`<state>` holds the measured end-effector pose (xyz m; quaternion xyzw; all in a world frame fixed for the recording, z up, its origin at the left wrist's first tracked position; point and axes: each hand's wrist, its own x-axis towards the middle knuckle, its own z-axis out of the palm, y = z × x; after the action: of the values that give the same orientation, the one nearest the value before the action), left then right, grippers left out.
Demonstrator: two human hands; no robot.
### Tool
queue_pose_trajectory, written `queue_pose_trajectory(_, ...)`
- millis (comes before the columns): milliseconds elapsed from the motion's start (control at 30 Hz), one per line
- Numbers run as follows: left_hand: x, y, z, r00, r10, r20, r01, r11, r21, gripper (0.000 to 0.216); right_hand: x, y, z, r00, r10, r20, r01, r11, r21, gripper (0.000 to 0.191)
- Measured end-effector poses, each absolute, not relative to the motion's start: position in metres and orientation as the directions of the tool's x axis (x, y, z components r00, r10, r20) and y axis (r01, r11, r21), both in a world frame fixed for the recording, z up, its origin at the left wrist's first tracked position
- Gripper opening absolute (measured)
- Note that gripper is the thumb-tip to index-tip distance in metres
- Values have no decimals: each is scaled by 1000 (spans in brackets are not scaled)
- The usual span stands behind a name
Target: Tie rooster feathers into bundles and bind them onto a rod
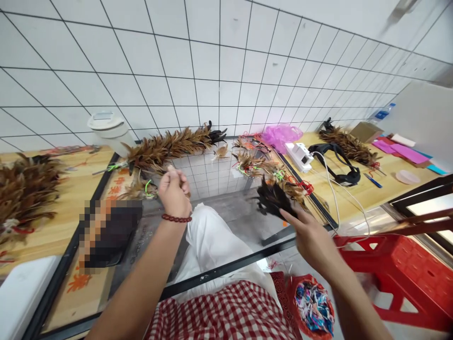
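Note:
My left hand (174, 189) is raised over the glass table (226, 264) with its fingers pinched together; what they hold is too small to make out. A red bead bracelet (176, 218) circles that wrist. My right hand (308, 234) holds a small tuft of dark feathers (273, 198) by its base. Behind the hands a long string of brown feathers (166, 147) lies across the table. Small bundles of feathers tied with coloured thread (255, 163) lie further right.
A pile of brown feathers (24, 189) covers the wooden bench at left. A white container (109, 130) stands by the tiled wall. A pink bag (279, 134), white device (300, 156), black strap (339, 163) and cable lie right. Red stool (399, 278) and a red basket of scraps (313, 307) sit below.

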<state>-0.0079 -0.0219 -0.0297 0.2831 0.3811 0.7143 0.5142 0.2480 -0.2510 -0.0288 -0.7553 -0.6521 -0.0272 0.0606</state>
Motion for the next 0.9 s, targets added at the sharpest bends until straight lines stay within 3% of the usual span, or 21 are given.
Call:
queue_pose_trajectory(167,17,-31,-62,-22,994,-108,-481,85,872,38,230,-113,-59,152,983,102,986,-143,-87,63)
queue_pose_trajectory(233,22,-32,-71,123,980,-158,-456,197,868,41,223,-83,-57,167,971,168,982,-148,-121,55)
queue_pose_trajectory(333,23,-27,-77,258,946,-194,-409,290,865,45,202,-54,-51,55,939,339,917,86,-388,38)
queue_pose_trajectory(400,21,-20,-77,290,936,-199,-387,305,870,46,184,-36,-51,-41,923,383,720,293,-629,30)
queue_pose_trajectory(467,19,-11,-78,300,934,-194,-380,304,874,47,166,-17,-56,-96,929,356,472,358,-806,28)
queue_pose_trajectory(633,8,11,-88,301,937,-175,-338,276,900,44,141,28,-74,-124,976,181,52,189,-981,24)
queue_pose_trajectory(800,-1,24,-103,261,958,-116,-233,179,956,39,135,45,-96,-103,995,-11,-227,-34,-973,26)
queue_pose_trajectory(900,-3,26,-106,273,955,-114,-204,174,963,37,138,43,-109,-142,989,-47,-355,-95,-930,27)
